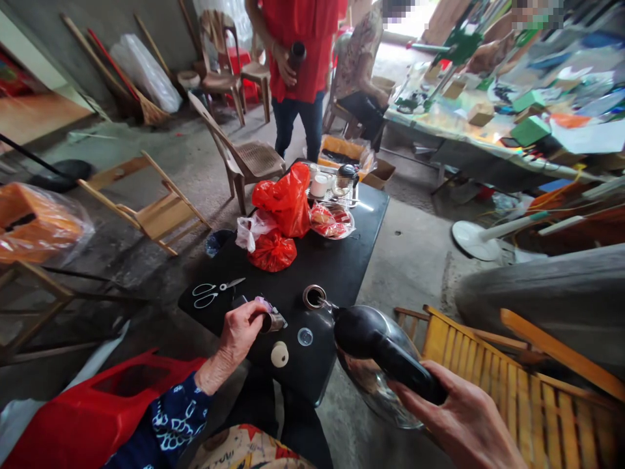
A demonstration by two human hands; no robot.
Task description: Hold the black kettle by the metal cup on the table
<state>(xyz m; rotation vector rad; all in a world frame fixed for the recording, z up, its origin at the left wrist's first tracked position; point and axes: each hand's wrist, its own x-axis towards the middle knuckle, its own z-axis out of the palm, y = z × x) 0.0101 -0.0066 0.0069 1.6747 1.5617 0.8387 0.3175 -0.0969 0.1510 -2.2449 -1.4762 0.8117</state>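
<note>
My right hand is wrapped round the black handle of a shiny metal kettle, which is tilted. From its spout a thin stream runs into the round mouth of a dark cup or flask on the black table. My left hand grips a small metal cup lying tipped at the table's left side. Close to it are a pale round lid, a small clear cap and scissors with pale handles.
Red plastic bags, a plate of red-wrapped packets and a tray with cups stand on the far half. A person in red stands beyond, holding a dark flask. A wooden bench is at the right, a folding chair left.
</note>
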